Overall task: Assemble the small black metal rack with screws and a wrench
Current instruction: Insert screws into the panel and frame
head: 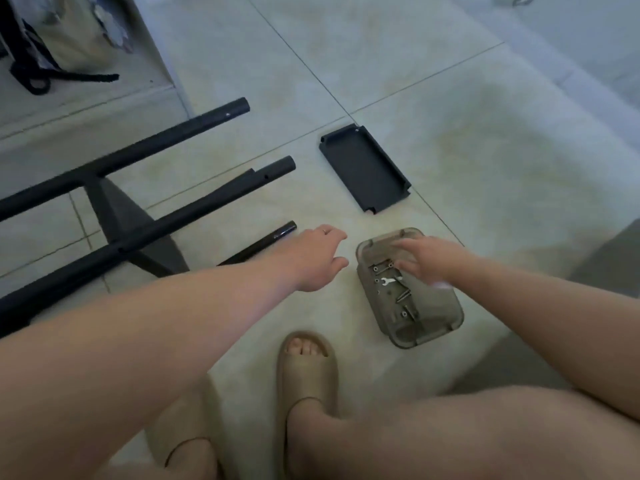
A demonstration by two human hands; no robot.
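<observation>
Tray (pixel 437 336) w/ screws (pixel 403 294) & wrench (pixel 388 281), R hand (pixel 431 262) spread over it, empty, L hand (pixel 319 259) loose, empty

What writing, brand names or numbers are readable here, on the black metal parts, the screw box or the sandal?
None readable. The black tubes, black plate, clear box and sandal show no lettering; the bag at top left has only a blurred pattern.

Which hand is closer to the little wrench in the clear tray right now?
Right. The right hand hovers over the tray, just beside the wrench; the left hand hangs over the floor, left of the tray.
</observation>
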